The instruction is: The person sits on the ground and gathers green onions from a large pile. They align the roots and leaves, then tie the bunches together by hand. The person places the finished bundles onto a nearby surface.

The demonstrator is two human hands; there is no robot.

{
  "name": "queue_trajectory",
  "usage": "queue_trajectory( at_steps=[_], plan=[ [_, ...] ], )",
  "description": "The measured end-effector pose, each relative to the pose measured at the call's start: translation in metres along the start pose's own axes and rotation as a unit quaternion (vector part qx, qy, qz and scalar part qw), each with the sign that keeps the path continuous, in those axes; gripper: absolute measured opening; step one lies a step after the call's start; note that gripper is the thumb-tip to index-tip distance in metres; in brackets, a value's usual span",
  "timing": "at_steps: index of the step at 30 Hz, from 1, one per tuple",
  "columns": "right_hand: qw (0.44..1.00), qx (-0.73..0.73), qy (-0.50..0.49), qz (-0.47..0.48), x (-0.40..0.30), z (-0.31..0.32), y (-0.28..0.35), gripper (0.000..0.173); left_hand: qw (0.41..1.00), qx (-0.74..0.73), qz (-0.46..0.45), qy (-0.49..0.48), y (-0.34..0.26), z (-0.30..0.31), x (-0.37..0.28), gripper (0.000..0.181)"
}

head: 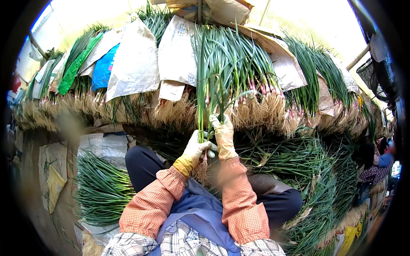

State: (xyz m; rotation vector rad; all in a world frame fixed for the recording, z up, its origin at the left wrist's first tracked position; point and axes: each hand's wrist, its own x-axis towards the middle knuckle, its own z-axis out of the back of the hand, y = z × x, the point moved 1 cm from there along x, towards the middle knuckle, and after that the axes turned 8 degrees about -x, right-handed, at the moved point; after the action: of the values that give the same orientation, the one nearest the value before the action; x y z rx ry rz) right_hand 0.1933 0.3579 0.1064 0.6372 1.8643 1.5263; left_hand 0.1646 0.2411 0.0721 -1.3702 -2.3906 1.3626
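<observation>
My left hand [196, 150], in a pale glove with a yellow cuff, grips the lower stems of a few long green onion-like plants [200, 105]. Their pinkish bulbs and stringy roots [201, 169] hang below that hand. Beside it on the right, my right hand [221, 131], gloved too, has its fingers bent at green leaves and stems; how firmly it holds them is partly hidden. Behind both hands, a long bank of the same plants [238, 60] lies with pink bulbs and pale roots facing me.
White sacks [133, 60] and a blue sheet [104, 68] cover parts of the bank. A bundle of green plants [102, 188] lies left of my knee. Loose greens [307, 166] are heaped on the right. Another person [379, 163] is at the far right edge.
</observation>
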Motion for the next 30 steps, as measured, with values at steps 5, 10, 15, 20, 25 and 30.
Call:
queue_trajectory(
  at_steps=[5,10,15,20,25,30],
  plan=[
    [0.968,0.247,-0.053,0.013,-0.02,0.004,-0.001,0.011,0.996,-0.086,-0.024,0.003,-0.001,-0.014,0.007,0.033],
    [0.85,0.522,0.071,-0.032,0.001,0.041,0.02,0.023,0.967,-0.223,-0.011,0.119,-0.016,-0.043,-0.003,0.05],
    [0.936,0.335,0.099,-0.053,0.011,0.026,0.043,0.013,0.993,-0.054,-0.014,0.1,-0.02,-0.053,-0.006,0.039],
    [0.945,0.29,0.15,-0.03,0.002,0.031,0.026,0.016,0.983,-0.161,-0.004,0.088,-0.008,-0.044,0.003,0.043],
    [0.903,0.41,0.088,-0.089,0.002,0.029,0.046,0.02,0.973,-0.212,-0.01,0.094,-0.017,-0.059,0.002,0.047],
    [0.956,0.258,0.12,-0.065,-0.002,0.038,0.043,0.019,0.992,-0.101,-0.02,0.071,-0.03,-0.067,0.011,0.034]
  ],
)
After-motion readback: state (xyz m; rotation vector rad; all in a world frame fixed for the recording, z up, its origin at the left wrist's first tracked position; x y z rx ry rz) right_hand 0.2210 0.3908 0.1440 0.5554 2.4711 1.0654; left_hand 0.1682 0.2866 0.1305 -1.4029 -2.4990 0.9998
